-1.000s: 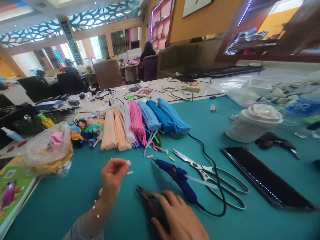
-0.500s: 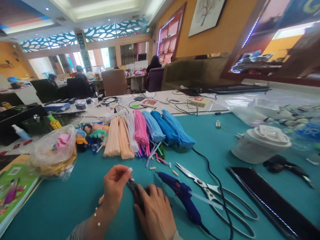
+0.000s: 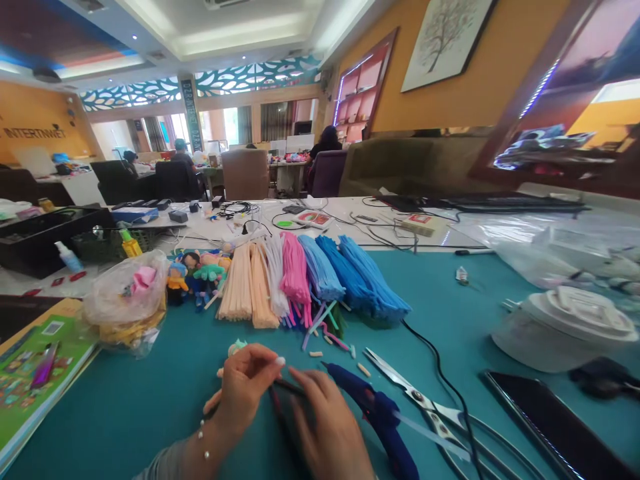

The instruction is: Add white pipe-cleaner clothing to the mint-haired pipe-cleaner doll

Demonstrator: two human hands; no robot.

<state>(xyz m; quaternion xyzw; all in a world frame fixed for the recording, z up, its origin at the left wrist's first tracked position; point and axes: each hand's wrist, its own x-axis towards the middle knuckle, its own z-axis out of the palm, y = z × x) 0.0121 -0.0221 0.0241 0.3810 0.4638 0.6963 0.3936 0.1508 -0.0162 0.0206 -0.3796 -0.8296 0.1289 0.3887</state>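
My left hand (image 3: 245,383) is closed in a pinch on a small white piece (image 3: 281,361) at its fingertips. My right hand (image 3: 330,420) has its fingers curled round the pliers (image 3: 283,420), whose dark handles are spread. The jaws point toward the left fingertips; the right hand hides part of the tool. Behind my left hand lies a small figure with a mint-green top (image 3: 237,346) and beige limbs, mostly hidden. Just right of my right hand, a blue glue gun (image 3: 367,407) lies on the green mat with a clear glue stick in its back.
Large scissors (image 3: 417,395) lie right of the glue gun, near a black cable. Bundles of pipe cleaners (image 3: 295,273) lie ahead, with small dolls (image 3: 200,273) beside them. A plastic bag (image 3: 125,300) is left; a white tub (image 3: 560,333) and dark flat device (image 3: 560,427) are right.
The view has shifted, so the mat's contents sit lower and farther right. My right hand has lifted its fingers a little and the pliers' handles have spread. My left hand keeps its pinch.
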